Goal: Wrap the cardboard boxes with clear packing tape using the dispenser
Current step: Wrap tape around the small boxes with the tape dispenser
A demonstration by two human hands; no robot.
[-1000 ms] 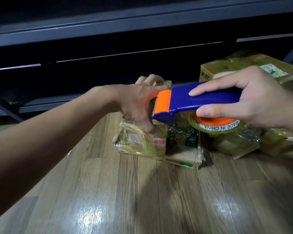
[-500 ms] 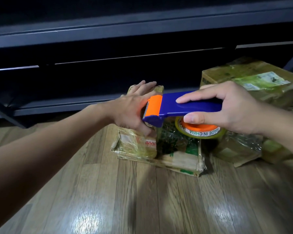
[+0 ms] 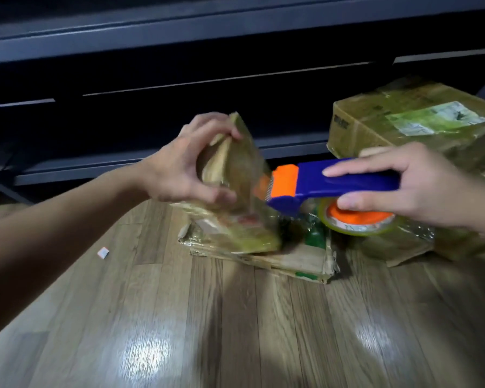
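A small white scrap [image 3: 103,252] lies on the wooden floor [image 3: 179,317] at the left. The left hand [image 3: 177,170] curls its fingers [image 3: 210,127] and thumb round a taped cardboard box [image 3: 237,163], which is tipped up on a flattened box [image 3: 294,260] near the floor's far edge. Just right of it, the right hand [image 3: 423,186] grips the blue-and-orange dispenser [image 3: 333,180], with its tape roll [image 3: 359,221] underneath. A larger box [image 3: 398,121] stands behind at the far right.

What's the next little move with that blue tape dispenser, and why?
Probably draw the tape dispenser along the small cardboard box to lay tape: the left hand grips it tilted up, and the right hand holds the orange blade end at its side.
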